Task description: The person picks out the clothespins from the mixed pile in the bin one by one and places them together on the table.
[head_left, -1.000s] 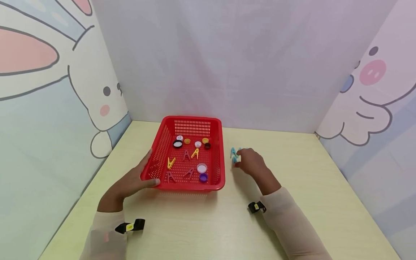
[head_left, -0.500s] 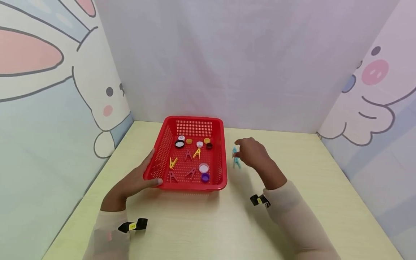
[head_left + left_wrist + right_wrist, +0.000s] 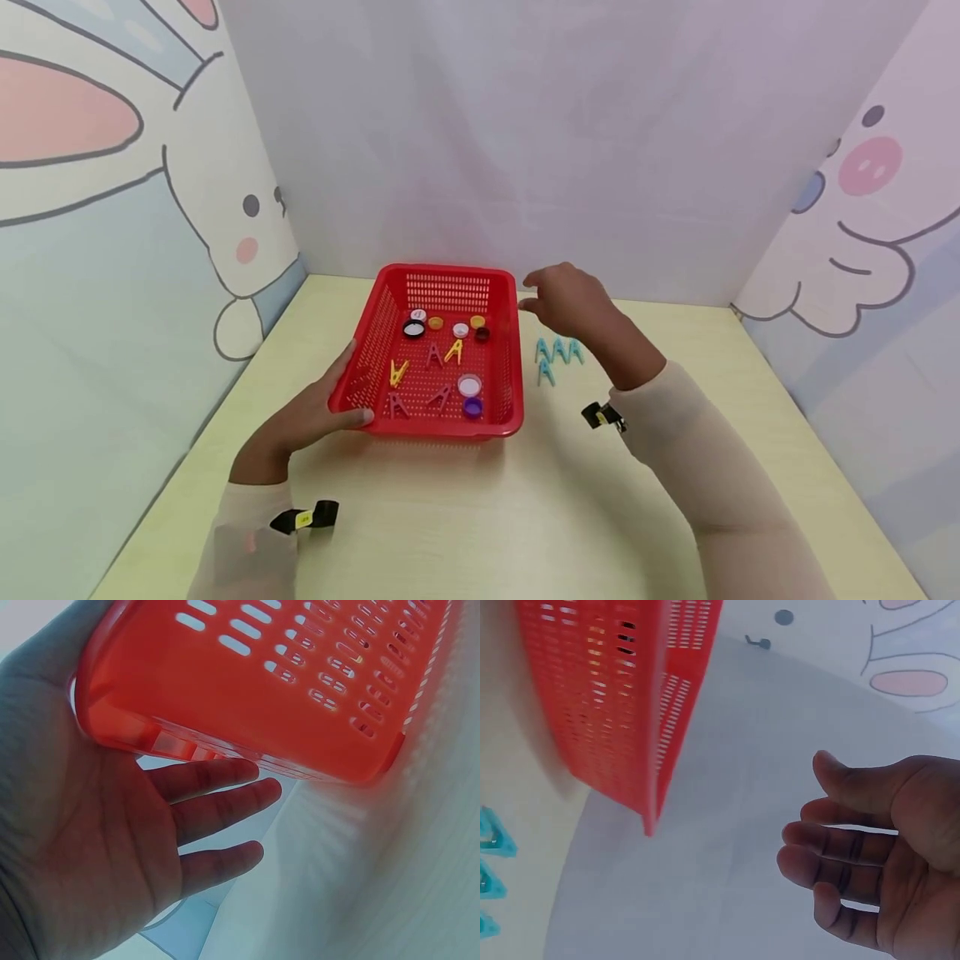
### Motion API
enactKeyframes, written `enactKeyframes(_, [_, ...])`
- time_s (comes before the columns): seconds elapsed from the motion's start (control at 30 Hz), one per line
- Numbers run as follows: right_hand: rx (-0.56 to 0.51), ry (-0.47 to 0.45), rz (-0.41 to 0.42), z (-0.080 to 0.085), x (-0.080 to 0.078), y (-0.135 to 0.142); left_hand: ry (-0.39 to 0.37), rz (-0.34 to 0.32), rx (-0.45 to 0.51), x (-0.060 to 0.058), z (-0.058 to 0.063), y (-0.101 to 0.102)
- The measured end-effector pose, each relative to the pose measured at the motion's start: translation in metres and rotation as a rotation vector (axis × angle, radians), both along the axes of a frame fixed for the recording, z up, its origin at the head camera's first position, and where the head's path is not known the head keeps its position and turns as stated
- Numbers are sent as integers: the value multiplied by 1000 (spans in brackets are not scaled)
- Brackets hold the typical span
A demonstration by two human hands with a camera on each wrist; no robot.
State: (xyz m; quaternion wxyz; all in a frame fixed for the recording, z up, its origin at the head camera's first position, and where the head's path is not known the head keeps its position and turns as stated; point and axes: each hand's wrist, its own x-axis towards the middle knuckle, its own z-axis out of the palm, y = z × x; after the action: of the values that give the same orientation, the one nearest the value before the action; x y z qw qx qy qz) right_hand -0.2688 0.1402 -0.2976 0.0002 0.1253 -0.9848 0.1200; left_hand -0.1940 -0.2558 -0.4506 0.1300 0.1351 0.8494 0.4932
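Note:
A red plastic basket holds several bottle caps, among them a purple cap and a black-rimmed cap, along with yellow clothespins and dark red clothespins. At its near left corner my left hand grips the rim, thumb over the front edge; the left wrist view shows other fingers extended below the rim. My right hand is raised beyond the basket's right side, fingers loosely bent, nothing in them. Several light blue clothespins lie on the table in front of it, three in a row and another nearer.
The pale wooden table ends at a grey-white back wall. Cartoon-printed panels stand at left and right. The basket's raised sides stand between its contents and the blue clothespins.
My right hand has lifted off the blue clothespins and moved up and away toward the back wall, uncovering them. The left hand stays at the basket's corner.

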Motion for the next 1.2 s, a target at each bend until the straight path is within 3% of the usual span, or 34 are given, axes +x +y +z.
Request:
enactKeyframes(0.2, [-132, 91, 15, 30, -7, -4, 4, -11, 22, -1, 1, 1])
enactKeyframes(0.43, [-256, 143, 39, 34, -21, -33, -5, 3, 0, 2, 3, -1])
enactKeyframes(0.87, [-453, -18, 22, 0, -42, -90, 6, -5, 10, -2, 0, -1])
enactKeyframes(1.2, [-456, -80, -53, -32, -53, -103, -7, 8, 15, 0, 0, 0])
